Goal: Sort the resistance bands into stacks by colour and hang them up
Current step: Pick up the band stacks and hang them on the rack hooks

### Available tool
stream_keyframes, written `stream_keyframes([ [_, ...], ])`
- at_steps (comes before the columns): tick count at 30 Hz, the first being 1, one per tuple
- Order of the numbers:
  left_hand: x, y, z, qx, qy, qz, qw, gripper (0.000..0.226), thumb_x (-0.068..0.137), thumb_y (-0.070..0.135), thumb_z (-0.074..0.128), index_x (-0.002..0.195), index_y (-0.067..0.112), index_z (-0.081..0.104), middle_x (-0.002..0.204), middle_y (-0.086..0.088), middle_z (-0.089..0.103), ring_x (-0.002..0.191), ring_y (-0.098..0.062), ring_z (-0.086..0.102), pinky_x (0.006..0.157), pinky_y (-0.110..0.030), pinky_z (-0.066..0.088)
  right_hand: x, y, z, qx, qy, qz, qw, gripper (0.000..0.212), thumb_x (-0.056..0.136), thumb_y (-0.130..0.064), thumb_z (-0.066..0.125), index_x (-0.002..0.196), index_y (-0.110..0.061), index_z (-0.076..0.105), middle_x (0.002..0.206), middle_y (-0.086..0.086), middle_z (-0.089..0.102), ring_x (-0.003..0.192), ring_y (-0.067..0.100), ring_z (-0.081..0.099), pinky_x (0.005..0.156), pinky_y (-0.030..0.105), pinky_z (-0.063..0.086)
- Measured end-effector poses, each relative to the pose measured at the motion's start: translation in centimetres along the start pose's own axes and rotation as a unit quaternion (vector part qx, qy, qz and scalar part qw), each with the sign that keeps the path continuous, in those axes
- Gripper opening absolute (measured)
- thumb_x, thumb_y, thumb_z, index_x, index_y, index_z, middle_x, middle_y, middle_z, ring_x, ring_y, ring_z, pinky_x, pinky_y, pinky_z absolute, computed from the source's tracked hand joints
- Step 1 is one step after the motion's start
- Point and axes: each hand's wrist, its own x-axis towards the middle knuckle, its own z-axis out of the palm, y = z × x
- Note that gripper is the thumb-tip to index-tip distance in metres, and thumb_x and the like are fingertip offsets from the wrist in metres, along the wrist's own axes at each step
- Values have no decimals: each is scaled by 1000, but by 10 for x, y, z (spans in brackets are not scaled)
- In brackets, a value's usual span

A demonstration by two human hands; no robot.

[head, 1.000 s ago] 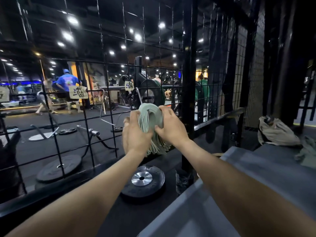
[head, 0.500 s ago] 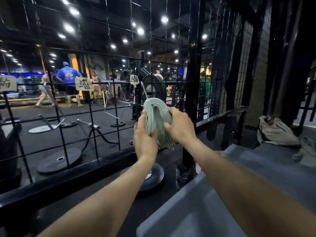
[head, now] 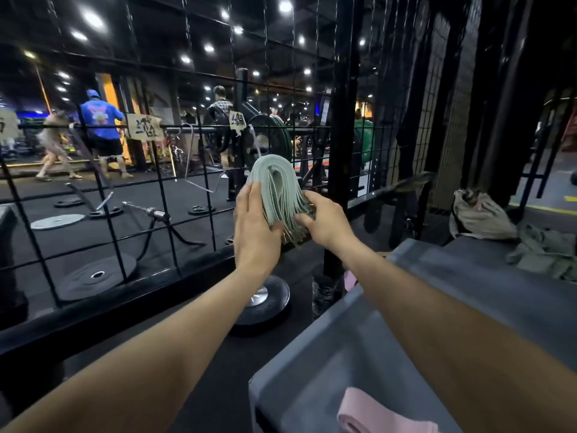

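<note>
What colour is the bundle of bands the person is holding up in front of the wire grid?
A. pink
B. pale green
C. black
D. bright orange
B: the bundle of bands between the left hand and the right hand is pale green; a pink band lies apart on the grey surface below.

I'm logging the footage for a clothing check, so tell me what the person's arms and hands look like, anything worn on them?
Both arms are bare from the bottom edge of the picture to the wrists: no sleeves show. The left hand and the right hand wear no gloves, and no watch, wristband or ring shows on the sides facing the camera. No markings show on either forearm.
</note>
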Motion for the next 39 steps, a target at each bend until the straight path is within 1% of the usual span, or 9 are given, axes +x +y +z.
stream_keyframes([
  [5, -34, 6, 1, -6, -37, 37, 999, 60, 87, 7, 60, 141, 21, 38, 150, 9, 29, 139, -11, 26, 115, -31, 25, -37, 9, -14, -33, 11, 41, 999, 50, 90, -18, 60, 137, -17, 44, 135, 3, 52, 121, 22, 50, 102, 37, 42],
  [8, -59, 9, 7, -25, -93, 38, 995, 46, 89, 9, 58, 132, 20, 47, 138, 8, 40, 123, -13, 44, 97, -24, 39, -68, 15, -25, -69, 5, 58, 996, 45, 92, -19, 59, 135, -15, 47, 135, 5, 51, 121, 23, 50, 99, 36, 42],
  [11, -93, 14, 16, -32, -146, 31, 988, 39, 89, 10, 58, 126, 18, 51, 129, 2, 46, 109, -18, 53, 83, -25, 40, -105, 27, -33, -116, -13, 88, 989, 41, 92, -22, 58, 131, -10, 50, 129, 8, 54, 117, 25, 52, 94, 33, 41],
  [15, -137, 20, 31, -41, -203, 37, 978, 33, 86, 8, 59, 120, 13, 58, 122, 0, 52, 101, -14, 54, 79, -15, 34, -157, 47, -44, -145, -18, 125, 981, 15, 86, -17, 61, 96, -6, 62, 103, 15, 64, 98, 30, 59, 80, 32, 42],
  [18, -164, 22, 42, -38, -257, 38, 965, 31, 85, 7, 59, 117, 10, 59, 119, -6, 52, 100, -21, 57, 84, -26, 42, -195, 56, -52, -147, -26, 161, 975, 14, 87, -13, 60, 75, -6, 58, 89, 20, 60, 85, 31, 55, 73, 33, 37],
  [22, -198, 10, 55, -41, -302, 18, 952, 33, 86, 10, 61, 118, 11, 57, 121, -6, 52, 103, -23, 57, 87, -31, 44, -235, 80, -47, -145, -28, 214, 966, 12, 85, -14, 62, 81, -4, 58, 88, 16, 61, 92, 29, 59, 76, 32, 41],
  [23, -206, 5, 57, -41, -308, 10, 950, 32, 86, 10, 61, 118, 12, 57, 122, -5, 52, 105, -23, 56, 90, -34, 45, -243, 87, -44, -143, -36, 226, 963, 8, 85, -14, 63, 87, -6, 61, 92, 15, 62, 95, 27, 60, 79, 30, 41],
  [26, -224, -15, 62, -33, -320, -9, 947, 33, 85, 9, 62, 117, 13, 58, 123, -4, 53, 109, -23, 56, 92, -34, 44, -262, 99, -33, -143, -53, 248, 957, 29, 86, -12, 61, 114, -4, 63, 119, 15, 63, 113, 28, 57, 92, 29, 41],
  [39, -243, -75, 83, 0, -346, -100, 933, 49, 81, 9, 65, 128, 10, 50, 130, -11, 51, 115, -25, 54, 93, -27, 40, -265, 122, 30, -156, -118, 184, 963, 45, 86, -19, 65, 128, -9, 53, 127, 14, 50, 120, 28, 46, 101, 28, 33],
])
